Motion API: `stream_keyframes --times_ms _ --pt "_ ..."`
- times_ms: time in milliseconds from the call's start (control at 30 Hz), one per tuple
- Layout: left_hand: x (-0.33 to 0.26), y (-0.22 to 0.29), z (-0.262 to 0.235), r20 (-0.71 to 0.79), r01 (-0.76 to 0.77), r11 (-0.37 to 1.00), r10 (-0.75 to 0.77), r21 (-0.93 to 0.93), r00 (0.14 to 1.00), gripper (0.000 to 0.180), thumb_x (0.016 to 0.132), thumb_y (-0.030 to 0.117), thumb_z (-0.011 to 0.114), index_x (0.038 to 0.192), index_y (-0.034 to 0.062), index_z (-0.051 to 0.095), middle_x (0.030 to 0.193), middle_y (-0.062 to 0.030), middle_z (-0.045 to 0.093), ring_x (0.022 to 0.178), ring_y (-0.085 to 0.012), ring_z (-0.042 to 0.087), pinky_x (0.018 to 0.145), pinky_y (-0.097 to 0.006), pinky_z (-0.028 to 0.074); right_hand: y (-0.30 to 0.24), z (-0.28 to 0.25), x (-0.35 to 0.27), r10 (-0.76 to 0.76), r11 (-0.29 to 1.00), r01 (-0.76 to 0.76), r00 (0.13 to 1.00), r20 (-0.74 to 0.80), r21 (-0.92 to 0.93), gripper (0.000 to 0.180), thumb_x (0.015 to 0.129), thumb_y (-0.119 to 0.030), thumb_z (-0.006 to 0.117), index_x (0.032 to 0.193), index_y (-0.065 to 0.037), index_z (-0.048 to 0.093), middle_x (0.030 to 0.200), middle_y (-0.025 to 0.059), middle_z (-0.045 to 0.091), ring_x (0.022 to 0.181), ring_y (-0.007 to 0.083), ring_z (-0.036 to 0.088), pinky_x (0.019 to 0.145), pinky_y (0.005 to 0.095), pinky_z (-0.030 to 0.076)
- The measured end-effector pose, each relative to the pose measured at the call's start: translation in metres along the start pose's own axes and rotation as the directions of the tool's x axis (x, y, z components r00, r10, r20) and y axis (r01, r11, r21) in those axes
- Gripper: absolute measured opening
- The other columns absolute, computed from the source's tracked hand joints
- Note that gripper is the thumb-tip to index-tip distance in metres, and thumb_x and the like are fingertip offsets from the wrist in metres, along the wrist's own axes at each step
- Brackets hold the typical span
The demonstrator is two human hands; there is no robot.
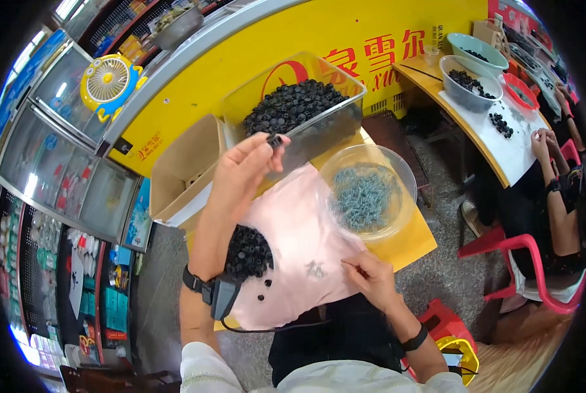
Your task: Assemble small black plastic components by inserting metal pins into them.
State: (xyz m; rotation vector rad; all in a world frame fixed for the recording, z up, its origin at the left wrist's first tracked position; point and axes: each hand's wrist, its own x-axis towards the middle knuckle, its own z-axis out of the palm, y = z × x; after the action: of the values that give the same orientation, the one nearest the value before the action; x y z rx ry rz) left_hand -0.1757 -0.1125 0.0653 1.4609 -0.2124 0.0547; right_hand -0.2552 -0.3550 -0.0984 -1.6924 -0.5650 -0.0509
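Observation:
My left hand [240,167] is raised near the front of a clear plastic bin [335,128] and pinches a small black plastic part [274,140]. The bin is heaped with similar black parts [293,105]. Low over a pink cloth [286,223], my right hand [373,280] has its thumb and fingers together; whatever they may hold is too small to make out. Beside it on the cloth lies a little cluster of grey screws [316,268]. More screws [362,196] fill a round clear tub [407,180]. A dark pile of black parts [247,252] lies by my left forearm, partly hidden.
An open cardboard box [185,164] stands left of the bin. At the right, another person's hands [543,141] are over a table [489,147] with bowls of black parts [466,82]. A pink chair [522,242] and a yellow counter [221,85] border the workspace.

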Motion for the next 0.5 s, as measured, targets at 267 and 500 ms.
stream_keyframes --times_ms 267,500 --pt "-0.067 0.012 0.014 0.174 0.027 0.988 0.0 -0.154 0.985 0.028 0.084 0.024 0.068 0.098 0.0002 0.061 0.095 -0.0054 0.058 0.083 -0.0131 0.054 0.08 -0.028 0.044 -0.018 -0.002 0.004 0.047 0.995 -0.049 0.999 0.016 0.085 0.009 0.081 -0.005 0.067 0.09 -0.001 0.067 0.076 0.0043 0.062 0.06 0.0101 0.054 0.053 0.0232 0.043" --pt "-0.099 0.008 0.016 0.14 0.057 0.997 -0.048 -0.06 0.989 0.034 0.08 0.031 0.071 0.092 0.0009 0.059 0.087 -0.0055 0.052 0.08 -0.0149 0.051 0.075 -0.03 0.042 -0.111 -0.003 0.043 -0.166 0.961 0.154 0.986 0.034 0.228 0.018 0.079 -0.004 0.069 0.097 -0.004 0.066 0.086 0.0036 0.062 0.067 0.0094 0.056 0.053 0.0215 0.045"
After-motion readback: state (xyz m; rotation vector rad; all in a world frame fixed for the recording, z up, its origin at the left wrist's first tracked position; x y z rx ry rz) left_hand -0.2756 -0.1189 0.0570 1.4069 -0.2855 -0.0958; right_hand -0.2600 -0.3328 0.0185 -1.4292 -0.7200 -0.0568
